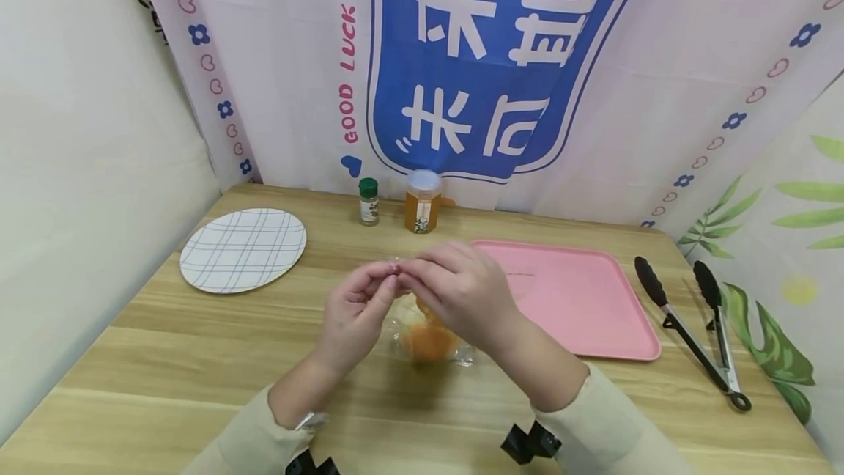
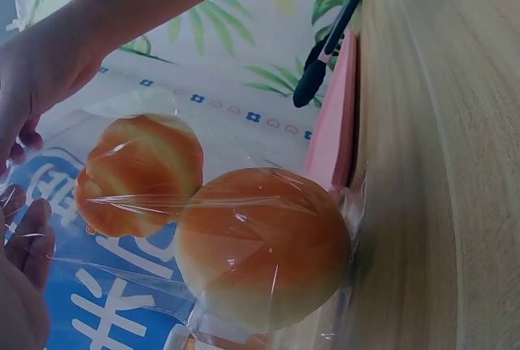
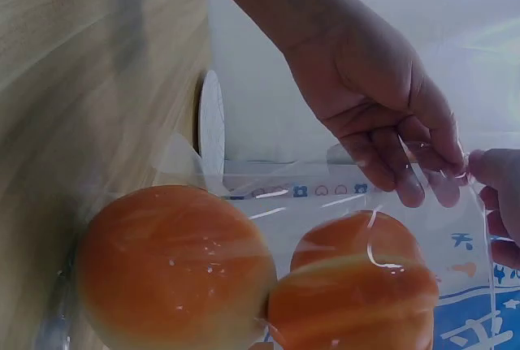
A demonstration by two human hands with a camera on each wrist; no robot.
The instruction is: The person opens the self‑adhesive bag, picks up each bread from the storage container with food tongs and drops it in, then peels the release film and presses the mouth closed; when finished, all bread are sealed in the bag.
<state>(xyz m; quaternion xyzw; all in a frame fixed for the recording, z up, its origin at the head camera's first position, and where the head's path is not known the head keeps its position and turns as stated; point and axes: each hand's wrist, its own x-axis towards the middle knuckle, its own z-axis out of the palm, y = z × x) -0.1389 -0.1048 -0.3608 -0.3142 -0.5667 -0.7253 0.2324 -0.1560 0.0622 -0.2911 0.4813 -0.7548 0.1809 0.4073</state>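
Observation:
A clear plastic bag (image 1: 465, 355) stands upright on the wooden table, with two bread buns inside. The larger round bun (image 2: 264, 244) is at the bottom of the bag; a smaller ridged bun (image 2: 140, 173) sits above it. At the bag's top, my left hand (image 1: 356, 310) pinches the plastic between thumb and index finger. My right hand (image 1: 464, 292) pinches the same top edge right beside it, fingertips meeting the left ones. In the head view the right hand partly covers the buns.
A pink tray (image 1: 574, 306) lies to the right, with black-tipped tongs (image 1: 692, 347) beyond it. On the left is a checked plate (image 1: 244, 251). A green-capped shaker (image 1: 368, 201) and an orange jar with a pale lid (image 1: 423, 202) stand at the back by the printed curtain (image 1: 297, 94).

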